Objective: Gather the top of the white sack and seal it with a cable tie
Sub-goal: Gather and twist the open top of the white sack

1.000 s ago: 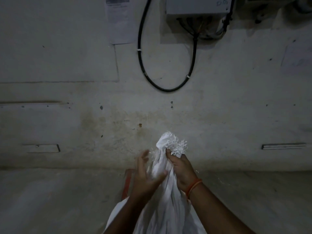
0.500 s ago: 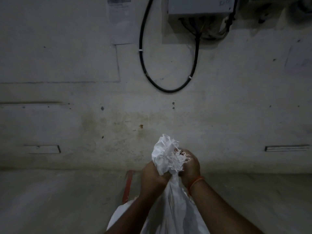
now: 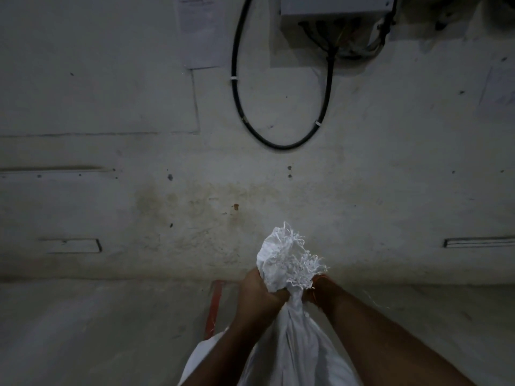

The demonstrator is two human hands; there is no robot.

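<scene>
One white sack (image 3: pixel 295 349) stands upright near the wall (image 3: pixel 111 204), frayed top pointing up. The left hand (image 3: pixel 259 293) grips its bunched neck; the right hand (image 3: pixel 313 292), mostly hidden, grips there too.

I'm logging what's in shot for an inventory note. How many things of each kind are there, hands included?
White sack: 1
Hands gripping its gathered neck: 2 (left hand, right hand)
Black cable loop on the wall: 1
Grey wall box: 1
Paper notice: 1
Red bar on the floor: 1
Cable tie for the sack: 0 visible
Total: 7
</scene>
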